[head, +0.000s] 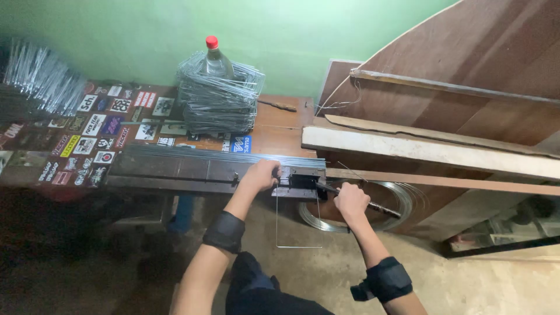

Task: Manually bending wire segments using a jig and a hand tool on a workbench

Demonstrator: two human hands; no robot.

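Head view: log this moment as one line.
left hand: pressing wire against bending jig | right hand: grip shut on lever | wire: bent, hanging below jig | wire coil: behind lever

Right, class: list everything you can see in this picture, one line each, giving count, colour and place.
Wire-bending jig: one, dark metal, bench edge.
Bent wire frame: one, silver, hanging below the jig.
Straight wire rods: a bundle, silver, along the bench.
Stack of bent wire frames: one stack, silver, back of the bench.
Bottle: one, clear with red cap, inside the stack.
Wire coil: one, silver, under the boards.
Stickers: many, mixed colours, bench top.
Left hand: on the jig.
Right hand: gripping the lever handle.
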